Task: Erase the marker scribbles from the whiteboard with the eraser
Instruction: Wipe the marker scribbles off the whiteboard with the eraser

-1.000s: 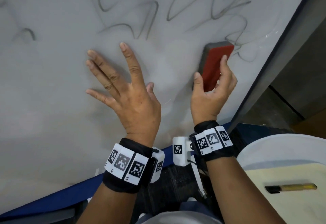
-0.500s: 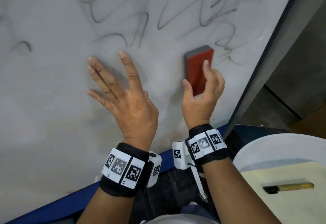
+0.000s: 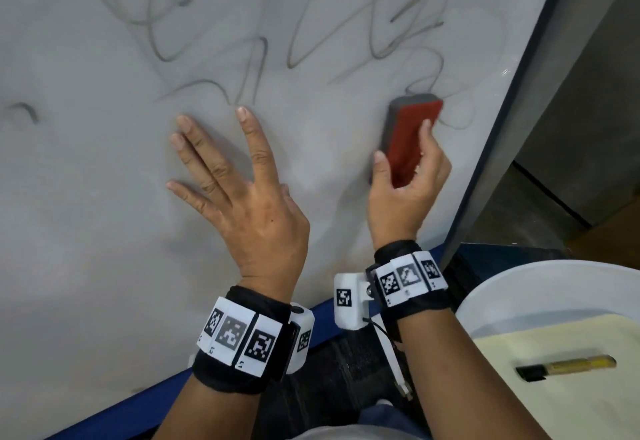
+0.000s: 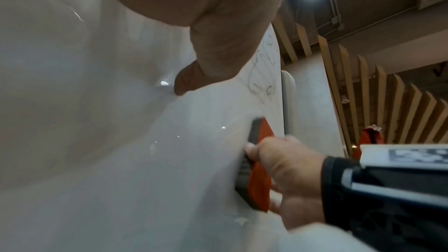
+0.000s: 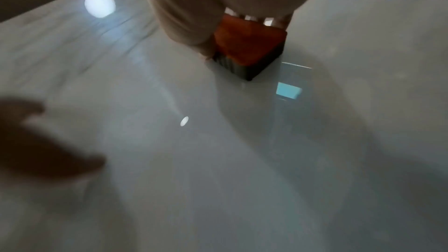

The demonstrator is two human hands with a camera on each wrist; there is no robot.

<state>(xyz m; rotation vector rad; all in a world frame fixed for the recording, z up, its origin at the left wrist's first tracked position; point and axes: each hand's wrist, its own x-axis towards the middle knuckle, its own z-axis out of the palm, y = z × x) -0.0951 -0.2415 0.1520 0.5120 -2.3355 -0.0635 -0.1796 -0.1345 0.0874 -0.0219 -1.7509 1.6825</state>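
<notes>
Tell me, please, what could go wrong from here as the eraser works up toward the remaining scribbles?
The right hand grips only the lower end of the eraser, so it may tilt and skip strokes. The eraser sits near the whiteboard's right edge and could slip off it. The left hand rests flat just below the scribbles; sliding upward, it might smear them.

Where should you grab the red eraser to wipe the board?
Probably by its two long edges, coming from the red back. The eraser lies with its grey pad flat on the whiteboard, so only the back and sides are free. The right hand pinches it this way, thumb opposite fingers.
</notes>
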